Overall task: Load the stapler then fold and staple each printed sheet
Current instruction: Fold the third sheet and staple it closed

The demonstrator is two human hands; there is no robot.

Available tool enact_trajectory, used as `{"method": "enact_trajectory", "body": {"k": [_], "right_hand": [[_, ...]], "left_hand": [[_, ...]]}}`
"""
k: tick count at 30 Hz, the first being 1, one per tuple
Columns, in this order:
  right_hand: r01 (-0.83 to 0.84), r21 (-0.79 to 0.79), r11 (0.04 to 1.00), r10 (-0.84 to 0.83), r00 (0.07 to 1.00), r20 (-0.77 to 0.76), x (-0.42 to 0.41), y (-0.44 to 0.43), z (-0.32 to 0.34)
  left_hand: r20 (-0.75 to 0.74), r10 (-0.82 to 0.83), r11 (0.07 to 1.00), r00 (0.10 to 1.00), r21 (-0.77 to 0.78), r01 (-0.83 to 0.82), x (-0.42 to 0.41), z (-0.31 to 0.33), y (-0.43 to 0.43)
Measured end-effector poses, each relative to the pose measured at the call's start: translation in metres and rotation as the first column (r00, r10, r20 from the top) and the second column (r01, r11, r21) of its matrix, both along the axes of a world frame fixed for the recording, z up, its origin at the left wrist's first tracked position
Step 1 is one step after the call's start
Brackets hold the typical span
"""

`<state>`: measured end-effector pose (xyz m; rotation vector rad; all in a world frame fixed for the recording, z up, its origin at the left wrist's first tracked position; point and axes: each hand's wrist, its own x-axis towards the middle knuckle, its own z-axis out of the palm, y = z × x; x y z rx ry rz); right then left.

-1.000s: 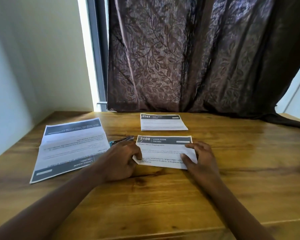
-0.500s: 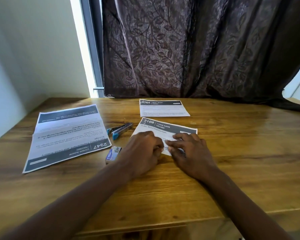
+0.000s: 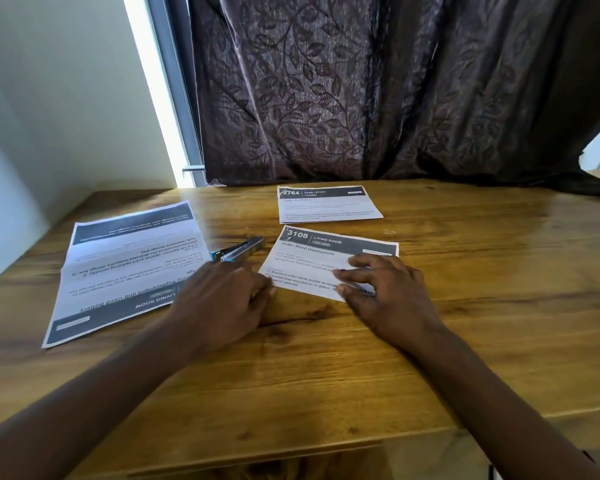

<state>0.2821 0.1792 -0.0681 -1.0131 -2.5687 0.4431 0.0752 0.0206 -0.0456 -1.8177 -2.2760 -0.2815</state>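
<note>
A folded sheet headed 3108 [image 3: 312, 254] lies slanted in the middle of the wooden table [image 3: 326, 368]. My right hand [image 3: 388, 299] presses on its near right part, fingers spread. At the sheet's near left corner rests my left hand [image 3: 222, 299], palm down and fingers curled against the edge. A blue and metal stapler [image 3: 239, 250] lies just beyond my left hand. Another folded sheet headed 2764 [image 3: 326, 204] lies farther back. An unfolded printed sheet [image 3: 129, 268] lies on the left. The small staple box seen earlier is hidden.
A dark leaf-patterned curtain [image 3: 361, 91] hangs behind the table, its hem trailing onto the far right of the tabletop. A pale wall stands to the left. The table's front edge [image 3: 257, 462] is close to me.
The 3108 sheet has turned slightly. My hands have moved apart, the right sliding to the sheet's right part. My left hand now covers the small staple box beside the stapler.
</note>
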Motion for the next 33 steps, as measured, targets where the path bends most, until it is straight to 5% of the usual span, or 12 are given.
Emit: {"method": "enact_trajectory", "body": {"k": [3, 9, 27, 30, 33], "right_hand": [[0.006, -0.008, 1.000, -0.006, 1.000, -0.011, -0.001, -0.005, 0.001], [0.100, -0.068, 0.993, -0.103, 0.994, -0.035, -0.014, -0.016, 0.007], [0.380, -0.268, 0.885, -0.382, 0.923, 0.045, 0.058, -0.011, 0.030], [0.434, -0.126, 0.892, -0.441, 0.897, -0.035, 0.042, -0.008, 0.036], [0.326, -0.040, 0.945, -0.327, 0.922, -0.206, 0.004, 0.002, 0.046]], "left_hand": [[-0.025, -0.027, 0.999, 0.999, 0.041, 0.028, 0.004, 0.000, 0.009], [0.194, -0.108, 0.994, 0.975, 0.052, 0.100, 0.004, -0.010, 0.046], [0.150, -0.089, 0.996, 0.985, -0.004, 0.091, 0.006, -0.016, 0.048], [0.126, -0.098, 0.995, 0.987, 0.000, 0.099, 0.007, -0.017, 0.048], [0.094, -0.101, 0.995, 0.990, -0.010, 0.102, 0.007, -0.019, 0.049]]}}
